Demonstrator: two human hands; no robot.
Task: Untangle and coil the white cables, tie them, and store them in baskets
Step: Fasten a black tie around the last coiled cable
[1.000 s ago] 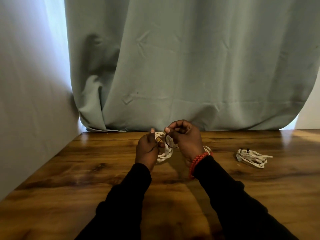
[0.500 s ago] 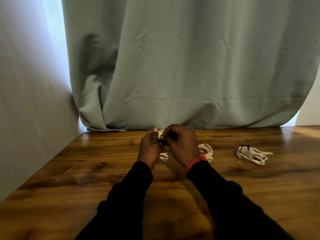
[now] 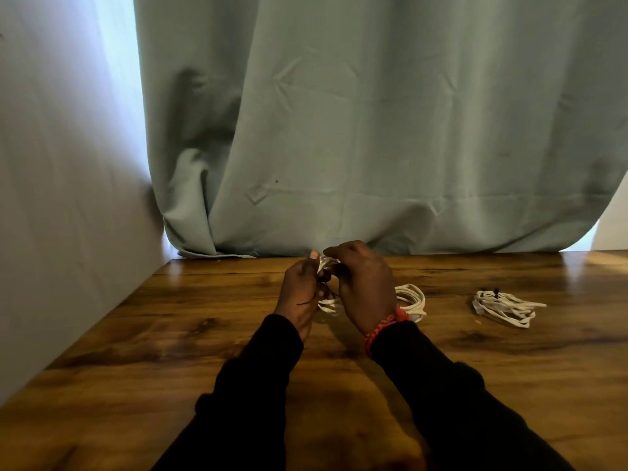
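I have the coiled white cable [image 3: 327, 302] pinched between both hands, lifted just above the worktop [image 3: 170, 334] near its far edge, at twelve o'clock from my chest. My left hand [image 3: 300, 294] curls round the left side of the coil, thumb up; my right hand [image 3: 365, 287] curls over the top, its fingers pressed onto a thin dark tie [image 3: 328, 289] that crosses the loops. I judge I am mid-tie — the knot is hidden under my right fingers, so I cannot tell how far it has closed.

What could go wrong: if my left grip eases while the right pulls the tie, the loops may spring apart and the coil go slack, and I would have to wind it afresh. The tie is thin and dark; it could slip out of my fingertips, or cinch only some of the loops and leave the rest loose.

A second coil [image 3: 411, 299] lies just beside my right wrist at two o'clock — a careless elbow could drag it. The tied bundle [image 3: 503, 307] sits well apart at three o'clock. No basket is in view.
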